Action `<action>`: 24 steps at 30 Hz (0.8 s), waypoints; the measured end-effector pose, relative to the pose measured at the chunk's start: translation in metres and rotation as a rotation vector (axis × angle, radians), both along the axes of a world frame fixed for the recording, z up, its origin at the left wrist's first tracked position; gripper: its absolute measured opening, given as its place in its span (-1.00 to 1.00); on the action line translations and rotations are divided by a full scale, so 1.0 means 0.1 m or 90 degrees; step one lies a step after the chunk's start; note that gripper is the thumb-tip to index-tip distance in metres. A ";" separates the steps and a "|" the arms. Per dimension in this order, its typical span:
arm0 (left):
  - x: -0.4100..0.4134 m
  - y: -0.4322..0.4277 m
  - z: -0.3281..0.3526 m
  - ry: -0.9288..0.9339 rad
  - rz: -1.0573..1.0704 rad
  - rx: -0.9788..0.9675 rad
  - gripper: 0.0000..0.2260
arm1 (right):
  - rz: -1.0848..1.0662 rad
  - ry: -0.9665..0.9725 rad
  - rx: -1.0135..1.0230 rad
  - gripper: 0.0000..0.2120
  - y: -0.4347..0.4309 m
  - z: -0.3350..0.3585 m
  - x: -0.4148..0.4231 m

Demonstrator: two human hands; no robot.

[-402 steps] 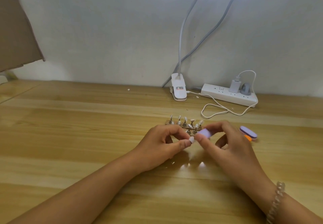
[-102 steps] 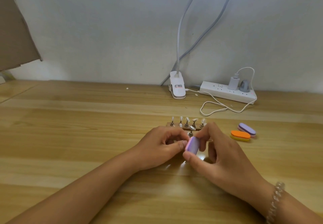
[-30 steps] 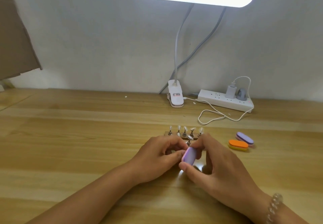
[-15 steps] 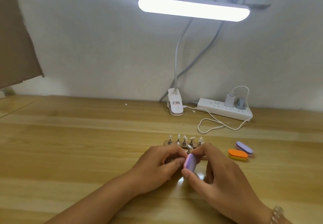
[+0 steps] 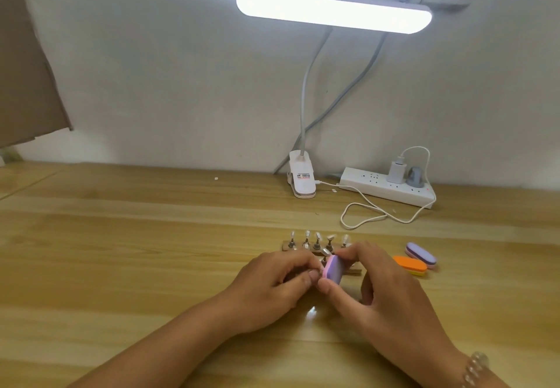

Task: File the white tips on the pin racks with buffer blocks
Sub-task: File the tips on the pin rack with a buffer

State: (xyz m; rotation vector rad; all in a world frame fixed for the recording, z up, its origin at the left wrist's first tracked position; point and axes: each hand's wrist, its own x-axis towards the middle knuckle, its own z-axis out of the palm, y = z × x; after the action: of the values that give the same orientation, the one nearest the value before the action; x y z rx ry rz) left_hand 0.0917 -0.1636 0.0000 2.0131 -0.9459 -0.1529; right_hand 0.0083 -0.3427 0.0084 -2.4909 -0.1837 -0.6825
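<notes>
I am seeing the fingers of the right hand pinching a purple buffer block low in the centre of the frame, thumb beneath and forefinger above. The fingers of the left hand are curling against the block's left face; whether they are gripping anything I cannot tell. Just beyond the knuckles, a pin rack is standing on the tabletop, carrying upright white tips. Right of centre, an orange block and a second purple block are lying just beside each other.
</notes>
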 end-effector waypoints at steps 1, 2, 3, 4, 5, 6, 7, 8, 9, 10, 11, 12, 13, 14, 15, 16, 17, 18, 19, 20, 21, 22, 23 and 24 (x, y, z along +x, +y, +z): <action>-0.01 0.00 0.00 0.006 -0.003 0.001 -0.81 | 0.010 -0.006 -0.024 -0.71 0.02 0.01 -0.01; -0.01 0.01 0.00 0.011 -0.005 0.003 -0.78 | 0.020 -0.008 -0.040 -0.69 0.04 0.02 -0.03; -0.02 0.01 0.01 0.013 -0.006 0.005 -0.77 | 0.026 -0.007 -0.046 -0.67 0.05 0.03 -0.04; -0.02 0.01 0.01 0.013 -0.005 0.008 -0.76 | 0.024 -0.005 -0.038 -0.67 0.05 0.02 -0.04; -0.02 0.00 0.01 0.010 -0.004 0.011 -0.76 | 0.016 -0.005 -0.023 -0.68 0.04 0.01 -0.03; -0.01 0.01 0.01 0.008 -0.002 0.012 -0.77 | 0.006 -0.005 -0.010 -0.69 0.03 0.00 -0.02; -0.01 0.00 0.01 0.008 -0.001 0.012 -0.78 | -0.001 -0.009 -0.010 -0.71 0.02 0.00 -0.02; -0.01 0.00 0.02 0.008 -0.003 0.012 -0.79 | 0.000 -0.016 -0.021 -0.72 0.02 0.00 -0.02; -0.01 0.01 0.02 0.009 -0.006 0.013 -0.79 | 0.009 -0.019 -0.034 -0.72 0.04 0.01 -0.03; -0.01 0.01 0.02 0.011 -0.008 0.012 -0.78 | 0.022 -0.018 -0.044 -0.71 0.05 0.02 -0.04; -0.02 0.01 0.02 0.013 -0.009 0.010 -0.77 | 0.034 -0.013 -0.046 -0.69 0.06 0.02 -0.04; -0.01 0.01 0.02 0.016 -0.008 0.007 -0.77 | 0.041 -0.006 -0.038 -0.68 0.06 0.01 -0.04; -0.01 0.01 0.02 0.019 -0.008 0.006 -0.78 | 0.037 0.000 -0.022 -0.68 0.04 0.01 -0.03; 0.00 0.00 0.01 0.021 -0.009 0.004 -0.80 | 0.026 0.004 0.003 -0.68 0.02 0.00 -0.02; 0.01 0.00 0.01 0.022 -0.010 0.004 -0.82 | 0.014 0.006 0.025 -0.69 0.00 -0.01 0.00; 0.01 0.00 0.01 0.022 -0.012 0.003 -0.84 | 0.006 0.006 0.033 -0.70 -0.02 -0.02 0.01; 0.01 0.00 0.01 0.021 -0.012 0.001 -0.85 | 0.006 0.002 0.024 -0.70 -0.02 -0.03 0.01; 0.00 0.00 0.01 0.020 -0.012 -0.001 -0.85 | 0.013 0.000 0.004 -0.69 -0.01 -0.02 0.00; 0.00 0.00 0.01 0.017 -0.011 -0.001 -0.83 | 0.027 0.005 -0.016 -0.68 0.02 -0.02 -0.02; 0.00 0.00 0.01 0.012 -0.012 0.002 -0.82 | 0.042 0.014 -0.031 -0.66 0.04 -0.01 -0.04; 0.00 0.00 0.01 0.008 -0.014 0.005 -0.81 | 0.048 0.023 -0.039 -0.64 0.05 -0.01 -0.04; 0.01 0.00 0.01 0.009 -0.014 0.004 -0.82 | 0.040 0.027 -0.033 -0.63 0.04 -0.02 -0.04; 0.01 0.00 0.01 0.013 -0.012 -0.001 -0.84 | 0.025 0.026 -0.013 -0.63 0.02 -0.02 -0.03; 0.01 0.00 0.01 0.015 -0.009 -0.004 -0.86 | 0.008 0.022 0.011 -0.65 0.00 -0.02 -0.01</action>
State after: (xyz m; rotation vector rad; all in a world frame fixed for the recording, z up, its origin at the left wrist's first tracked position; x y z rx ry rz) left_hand 0.0931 -0.1638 0.0014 1.9950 -0.9447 -0.1815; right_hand 0.0075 -0.3427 0.0063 -2.4807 -0.1803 -0.6336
